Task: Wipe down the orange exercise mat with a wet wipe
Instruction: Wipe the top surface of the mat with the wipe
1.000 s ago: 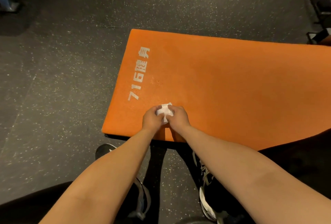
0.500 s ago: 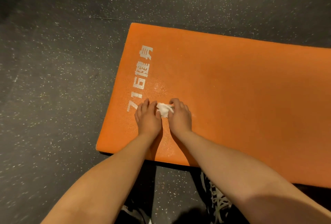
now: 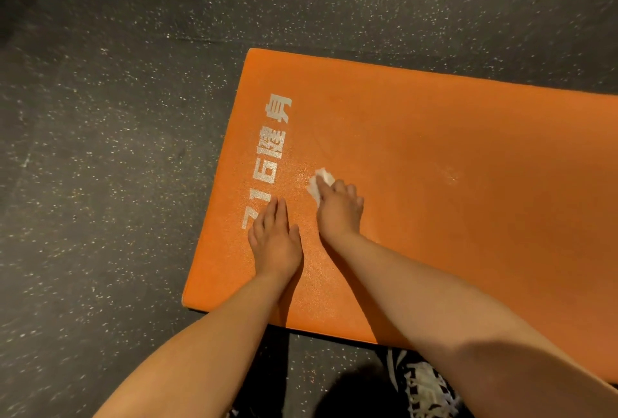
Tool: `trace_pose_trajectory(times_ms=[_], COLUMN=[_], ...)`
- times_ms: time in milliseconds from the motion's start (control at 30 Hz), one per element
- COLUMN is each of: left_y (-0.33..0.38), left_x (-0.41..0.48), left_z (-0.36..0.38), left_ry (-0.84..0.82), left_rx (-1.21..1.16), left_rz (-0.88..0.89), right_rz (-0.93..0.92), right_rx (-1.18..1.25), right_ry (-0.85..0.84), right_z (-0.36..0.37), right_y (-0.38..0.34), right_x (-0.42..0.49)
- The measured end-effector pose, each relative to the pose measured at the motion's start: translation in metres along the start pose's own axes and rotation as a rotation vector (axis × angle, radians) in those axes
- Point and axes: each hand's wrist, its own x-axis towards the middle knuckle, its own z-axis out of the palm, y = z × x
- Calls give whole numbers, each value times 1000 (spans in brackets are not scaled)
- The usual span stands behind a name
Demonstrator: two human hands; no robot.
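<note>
An orange exercise mat [image 3: 451,183] with white printed lettering near its left end lies flat on the floor. A small crumpled white wet wipe [image 3: 319,185] sits on the mat just right of the lettering. My right hand [image 3: 339,213] presses down on the wipe with its fingers over it, so only the wipe's far edge shows. My left hand [image 3: 274,240] lies flat on the mat beside it, fingers straight, touching the lower end of the lettering and holding nothing. A damp sheen shows on the mat around both hands.
Dark speckled rubber floor [image 3: 117,150] surrounds the mat on the left and far sides. A black and white laced shoe [image 3: 424,384] shows at the bottom edge, below the mat's near edge.
Both hands held the wipe together near the mat's front edge. The left hand has let go and lies flat, while the right hand has pushed the wipe farther up the mat.
</note>
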Motion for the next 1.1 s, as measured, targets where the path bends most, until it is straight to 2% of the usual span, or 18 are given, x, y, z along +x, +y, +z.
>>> trace_pose_trajectory(times_ms=[100,167,200,333,400,467,567,600,667,767,867,933,967,1100], left_y=[-2,-10,-14,-21,-19,-16,-12,-11,-7,-3,-1,0,0,1], left_x=[-3,-4,-5,-3,-4,-6,-9,-10,-13,-17,-19,-20,-21,-22], left_z=[-2,-5,-6,-11,-11,-10,-10,-9,-6,-3,-2,-3,-3,-3], left_ry=[-3,-27,-46,-104,-109,-103,-120,-128,-141,-157,-193,-214,-220,-211], left_rx=[-63,-96,-94,-68,-65,-72,-53,-18,75,148,148,167,189,266], left_rz=[-15,4,26,75,68,70,72,78,93,81,81,93,96,95], right_rz=[-243,-358,-350,-101,-150,-296,-455,-434,-279,-81,-207,-312,-303,17], right_rx=[-40,-106,-141,-114,-52,-7,-65,-92,-100,-13,58,11,-24,-75], right_ry=[-125,-123,-88,-24,-86,-182,-225,-209,-164,-121,-184,-206,-192,-99], right_z=[9,10,9,-1,4,13,19,17,12,7,14,14,13,4], right_y=[-18,-11,-5,6,-1,-6,3,9,16,10,1,9,16,32], right_x=[-23,-23,-17,2,-9,-32,-53,-51,-44,-52,-79,-84,-80,-63])
